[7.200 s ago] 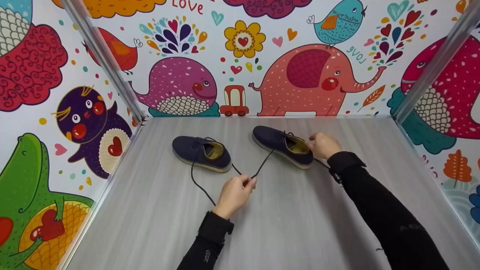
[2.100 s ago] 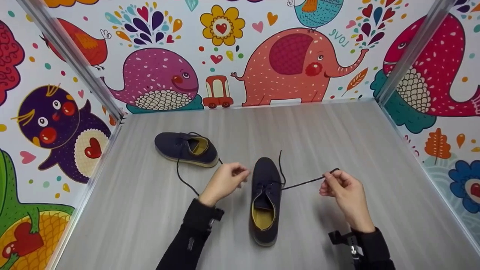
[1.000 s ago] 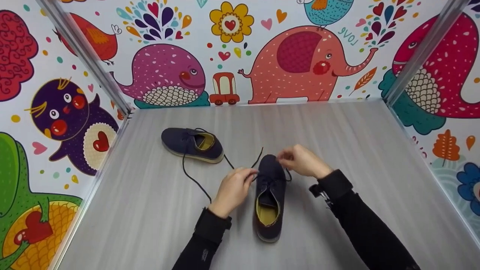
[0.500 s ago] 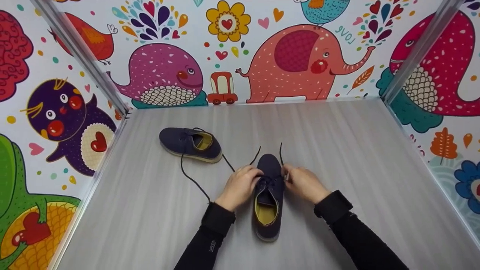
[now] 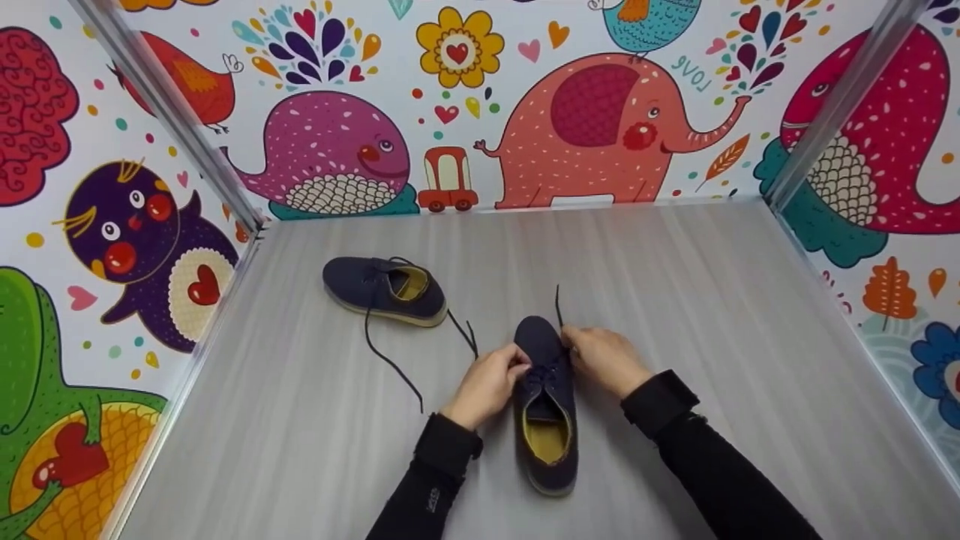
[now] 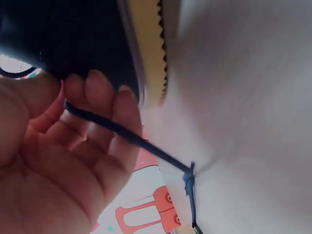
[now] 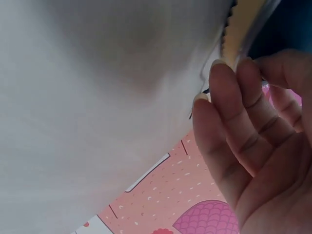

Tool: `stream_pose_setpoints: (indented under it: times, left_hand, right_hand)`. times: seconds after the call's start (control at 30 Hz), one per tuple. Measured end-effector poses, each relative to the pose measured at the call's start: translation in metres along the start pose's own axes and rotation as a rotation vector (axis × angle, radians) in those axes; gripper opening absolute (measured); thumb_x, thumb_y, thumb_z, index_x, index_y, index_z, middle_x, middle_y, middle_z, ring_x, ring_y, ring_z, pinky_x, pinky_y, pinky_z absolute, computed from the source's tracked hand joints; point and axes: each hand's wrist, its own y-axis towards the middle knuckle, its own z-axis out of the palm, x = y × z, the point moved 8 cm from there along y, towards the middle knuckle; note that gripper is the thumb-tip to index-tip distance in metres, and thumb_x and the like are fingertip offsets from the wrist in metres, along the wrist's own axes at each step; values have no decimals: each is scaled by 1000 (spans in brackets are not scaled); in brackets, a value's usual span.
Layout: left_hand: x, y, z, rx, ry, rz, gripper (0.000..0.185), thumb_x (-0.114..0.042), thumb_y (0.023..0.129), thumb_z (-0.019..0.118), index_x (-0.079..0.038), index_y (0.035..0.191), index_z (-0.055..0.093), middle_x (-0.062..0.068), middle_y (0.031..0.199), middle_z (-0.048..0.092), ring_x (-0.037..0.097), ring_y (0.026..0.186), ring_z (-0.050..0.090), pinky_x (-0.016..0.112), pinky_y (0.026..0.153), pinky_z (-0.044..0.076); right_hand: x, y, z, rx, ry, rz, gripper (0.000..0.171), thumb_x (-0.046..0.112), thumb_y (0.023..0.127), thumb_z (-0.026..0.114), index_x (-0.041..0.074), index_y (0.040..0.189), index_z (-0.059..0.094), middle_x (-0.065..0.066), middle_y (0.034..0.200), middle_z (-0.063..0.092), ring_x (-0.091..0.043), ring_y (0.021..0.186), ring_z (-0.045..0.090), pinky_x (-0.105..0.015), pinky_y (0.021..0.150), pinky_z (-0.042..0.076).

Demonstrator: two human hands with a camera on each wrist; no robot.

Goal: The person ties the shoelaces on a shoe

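Note:
A dark navy lace-up shoe [image 5: 538, 337] stands on the floor between my hands, toe pointing away, its yellow lining showing. At its left side, my left hand [image 5: 484, 386] pinches a dark shoelace [image 6: 126, 134] between thumb and fingertips, close against the upper; in the left wrist view the lace crosses the fingers and runs down to the floor. On the opposite side, my right hand [image 5: 606, 361] has thumb and fingers together at the lacing, with a lace end [image 5: 559, 304] sticking out ahead of it. The right fingertips partly hide the lace they pinch.
The matching shoe [image 5: 352, 281] lies farther back on the left, toe to the left, with one loose lace [image 5: 390, 364] trailing toward me and another behind its heel. Cartoon-printed walls enclose the grey wood-grain floor [image 5: 675, 270] at the back and sides.
The near shoe has turned from slanted to toe-away and come closer. My right hand went from pulling a lace rightward to the shoe's right side; the left lace end swung left.

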Motion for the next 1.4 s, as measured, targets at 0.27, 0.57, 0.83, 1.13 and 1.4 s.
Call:
stream_pose_setpoints:
  times: [0.27,0.57,0.83,1.13,1.4]
  left_hand:
    - [-2,-7,-10,-55,18,30,6,-13,97,64,-10,101,67,-4,81,63,11,71,58,30,69,47]
    - [-6,-23,-28,55,12,-20,8,-15,96,66,-9,96,72,-8,73,64,5,62,57,25,60,46]
    - [-7,-41,-51,114,-7,-7,12,-18,96,67,-10,98,76,-10,78,66,6,69,59,26,63,47]
    - [-23,-52,-68,115,-35,51,13,-17,97,66,-11,100,77,-9,82,67,6,71,59,26,64,47]
    - [-50,-47,-61,36,-91,164,15,-20,97,65,-10,101,76,-6,89,69,4,71,57,23,64,48]
  right_hand:
    - [-21,-10,-5,52,-28,26,17,4,80,77,10,79,61,-5,76,67,-29,68,64,-44,57,51]
    - [-56,-37,-54,21,-84,86,16,-2,79,77,7,80,64,-8,76,68,-30,67,64,-46,56,50]
    - [-78,-63,-66,112,-78,127,11,-1,77,74,5,79,65,-10,74,66,-28,64,61,-45,58,49]
    - [-63,-71,-79,146,223,158,13,14,90,73,14,80,66,9,67,58,-7,59,51,-28,56,43]
    - [-6,-59,-99,33,487,108,10,25,93,72,18,86,70,11,75,63,-8,64,57,-25,58,46]
